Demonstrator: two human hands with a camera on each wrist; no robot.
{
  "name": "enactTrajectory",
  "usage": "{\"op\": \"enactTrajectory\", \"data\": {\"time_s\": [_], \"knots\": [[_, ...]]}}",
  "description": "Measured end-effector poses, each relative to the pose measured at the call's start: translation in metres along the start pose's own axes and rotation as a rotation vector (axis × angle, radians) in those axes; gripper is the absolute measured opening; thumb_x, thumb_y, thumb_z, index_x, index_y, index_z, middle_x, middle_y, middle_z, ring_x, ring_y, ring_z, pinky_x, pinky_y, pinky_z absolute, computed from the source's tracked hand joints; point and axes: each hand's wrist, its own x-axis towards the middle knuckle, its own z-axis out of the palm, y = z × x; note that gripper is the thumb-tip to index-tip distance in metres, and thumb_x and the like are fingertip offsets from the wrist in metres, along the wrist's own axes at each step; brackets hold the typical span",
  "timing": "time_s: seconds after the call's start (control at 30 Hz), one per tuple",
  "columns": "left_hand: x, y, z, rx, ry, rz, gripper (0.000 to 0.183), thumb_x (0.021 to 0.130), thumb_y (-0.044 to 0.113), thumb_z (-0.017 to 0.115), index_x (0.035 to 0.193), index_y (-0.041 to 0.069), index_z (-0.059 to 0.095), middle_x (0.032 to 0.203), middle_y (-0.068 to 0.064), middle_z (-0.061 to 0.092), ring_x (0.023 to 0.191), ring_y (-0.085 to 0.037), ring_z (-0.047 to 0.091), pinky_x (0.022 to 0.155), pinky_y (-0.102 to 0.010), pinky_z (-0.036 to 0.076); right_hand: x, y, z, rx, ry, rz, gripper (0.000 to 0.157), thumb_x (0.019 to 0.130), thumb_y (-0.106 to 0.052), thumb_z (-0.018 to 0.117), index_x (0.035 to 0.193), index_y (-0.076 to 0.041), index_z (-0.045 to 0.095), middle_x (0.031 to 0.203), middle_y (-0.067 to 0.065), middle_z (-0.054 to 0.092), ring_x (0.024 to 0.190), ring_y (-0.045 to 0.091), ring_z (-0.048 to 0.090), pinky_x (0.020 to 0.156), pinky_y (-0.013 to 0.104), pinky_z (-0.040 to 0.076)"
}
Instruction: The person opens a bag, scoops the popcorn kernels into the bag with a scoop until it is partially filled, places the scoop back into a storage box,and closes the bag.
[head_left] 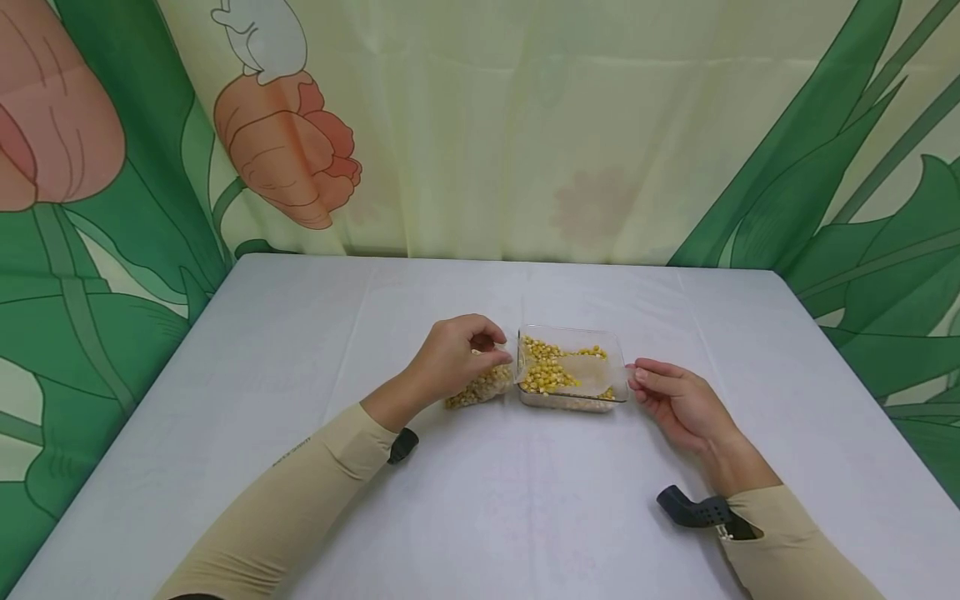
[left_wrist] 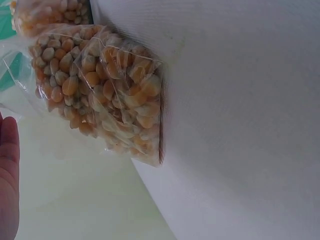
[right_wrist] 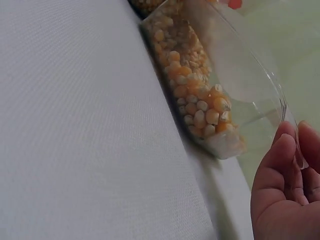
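A clear plastic bag of yellow corn kernels (head_left: 480, 389) rests on the table, just left of a clear rectangular container (head_left: 572, 402). My left hand (head_left: 459, 357) is over the bag, thumb and fingertips pinching its loose clear top. In the left wrist view the bag (left_wrist: 95, 80) bulges with kernels, and only part of the hand (left_wrist: 9, 175) shows at the edge. Loose corn kernels (head_left: 547, 375) lie in the container, heaped toward its left side. At the container's right end my right hand (head_left: 684, 408) pinches the rim between thumb and fingers.
A white cloth covers the table (head_left: 450, 517). Behind it hangs a printed curtain (head_left: 480, 133) with plants and a rabbit figure. Dark wrist cameras are strapped on both forearms, the right one (head_left: 693, 508) low beside the sleeve.
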Motion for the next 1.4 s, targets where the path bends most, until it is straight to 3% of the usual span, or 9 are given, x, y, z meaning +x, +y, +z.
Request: {"op": "enactTrajectory", "data": {"time_s": [0.27, 0.87, 1.4], "knots": [[0.001, -0.001, 0.001, 0.002, -0.007, -0.013, 0.018, 0.084, 0.01, 0.083, 0.095, 0.002, 0.071, 0.086, 0.0, 0.068, 0.079, -0.012, 0.065, 0.072, -0.024, 0.054, -0.002, 0.0, 0.001, -0.02, 0.003, -0.029, 0.019, 0.099, 0.002, 0.058, 0.103, -0.012, 0.07, 0.1, -0.001, 0.071, 0.086, 0.008, 0.066, 0.077, 0.019, 0.053], [0.0, 0.002, 0.0, 0.0, -0.003, -0.019, 0.016, 0.083, 0.01, 0.083, 0.093, 0.006, 0.071, 0.085, 0.001, 0.068, 0.078, -0.011, 0.065, 0.071, -0.024, 0.054, -0.004, -0.011, 0.002, 0.098, 0.009, -0.02, 0.015, 0.1, -0.005, 0.06, 0.101, -0.015, 0.071, 0.101, 0.0, 0.07, 0.087, 0.009, 0.064, 0.078, 0.018, 0.053], [0.0, 0.002, 0.0, -0.012, -0.003, -0.016, 0.016, 0.083, 0.009, 0.083, 0.093, 0.005, 0.07, 0.087, 0.0, 0.069, 0.08, -0.012, 0.066, 0.072, -0.024, 0.054, 0.003, -0.039, 0.03, -0.064, -0.011, -0.116, 0.013, 0.098, -0.008, 0.066, 0.103, -0.019, 0.071, 0.105, -0.002, 0.068, 0.091, 0.008, 0.065, 0.079, 0.018, 0.053]]}}
